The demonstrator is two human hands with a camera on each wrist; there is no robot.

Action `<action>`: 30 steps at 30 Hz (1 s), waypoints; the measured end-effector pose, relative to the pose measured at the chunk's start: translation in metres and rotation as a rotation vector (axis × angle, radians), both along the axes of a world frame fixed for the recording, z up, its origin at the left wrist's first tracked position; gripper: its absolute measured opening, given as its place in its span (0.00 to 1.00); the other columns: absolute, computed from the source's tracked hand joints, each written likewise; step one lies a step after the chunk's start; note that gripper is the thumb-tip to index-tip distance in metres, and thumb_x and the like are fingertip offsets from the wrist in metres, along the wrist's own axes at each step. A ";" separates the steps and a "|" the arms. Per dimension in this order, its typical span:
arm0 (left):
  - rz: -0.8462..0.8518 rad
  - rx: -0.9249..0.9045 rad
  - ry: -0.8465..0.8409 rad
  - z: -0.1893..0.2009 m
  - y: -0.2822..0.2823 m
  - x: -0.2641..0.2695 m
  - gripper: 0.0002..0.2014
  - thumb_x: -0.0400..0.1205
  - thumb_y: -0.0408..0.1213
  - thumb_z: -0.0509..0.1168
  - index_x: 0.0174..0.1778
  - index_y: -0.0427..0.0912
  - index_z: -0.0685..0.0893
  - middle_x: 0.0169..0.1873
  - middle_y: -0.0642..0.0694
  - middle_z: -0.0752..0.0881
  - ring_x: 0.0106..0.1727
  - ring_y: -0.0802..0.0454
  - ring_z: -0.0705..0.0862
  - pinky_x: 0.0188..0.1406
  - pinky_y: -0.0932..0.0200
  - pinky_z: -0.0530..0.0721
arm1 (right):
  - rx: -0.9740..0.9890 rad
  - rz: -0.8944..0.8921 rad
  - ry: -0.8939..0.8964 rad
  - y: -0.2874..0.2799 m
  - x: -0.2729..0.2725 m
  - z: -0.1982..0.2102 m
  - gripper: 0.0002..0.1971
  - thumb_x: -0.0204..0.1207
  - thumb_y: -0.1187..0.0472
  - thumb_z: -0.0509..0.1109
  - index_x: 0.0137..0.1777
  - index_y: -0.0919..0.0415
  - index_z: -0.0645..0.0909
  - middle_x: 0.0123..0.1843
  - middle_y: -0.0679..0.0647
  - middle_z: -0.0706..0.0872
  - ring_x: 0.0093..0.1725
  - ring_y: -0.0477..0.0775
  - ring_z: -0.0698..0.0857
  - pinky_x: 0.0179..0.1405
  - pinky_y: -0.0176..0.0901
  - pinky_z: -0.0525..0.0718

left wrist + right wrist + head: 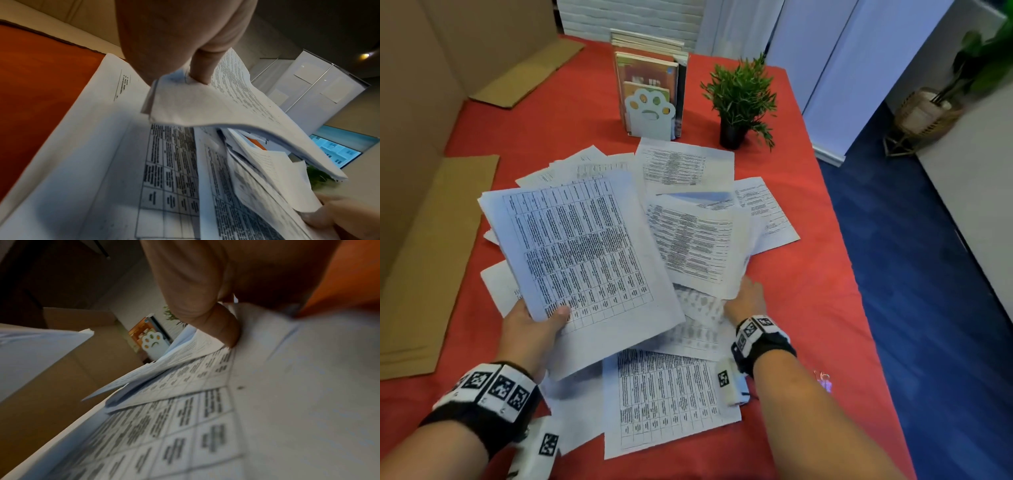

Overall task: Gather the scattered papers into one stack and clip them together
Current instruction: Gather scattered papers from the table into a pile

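1. Left hand (530, 329): you pinch the gathered stack (582, 250), thumb on top, lifted off the desk (808, 274).
2. Right hand (744, 296): grips a curled sheet (698, 246).
3. Step: still gathering; next, lay that sheet on the stack.
4. Loose papers (671, 397): remain scattered.
5. Room: open cloth to your right; desk edge beyond.

I see bare red tabletop (808, 291) right of the papers (688, 240); far side is blocked by the bookend (650, 114) and potted plant (739, 99), cardboard (431, 257) walls the left.
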State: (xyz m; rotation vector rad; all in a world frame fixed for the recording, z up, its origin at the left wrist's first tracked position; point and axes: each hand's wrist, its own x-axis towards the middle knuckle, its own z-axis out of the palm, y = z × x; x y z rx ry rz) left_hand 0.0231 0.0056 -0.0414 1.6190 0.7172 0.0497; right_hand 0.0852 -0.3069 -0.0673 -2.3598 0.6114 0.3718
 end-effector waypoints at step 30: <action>-0.096 -0.007 0.111 -0.012 0.009 -0.019 0.14 0.78 0.30 0.69 0.58 0.46 0.80 0.46 0.50 0.87 0.48 0.44 0.86 0.53 0.48 0.82 | -0.227 0.174 0.044 0.000 0.047 -0.002 0.32 0.79 0.58 0.59 0.83 0.55 0.53 0.86 0.50 0.48 0.85 0.56 0.49 0.81 0.63 0.54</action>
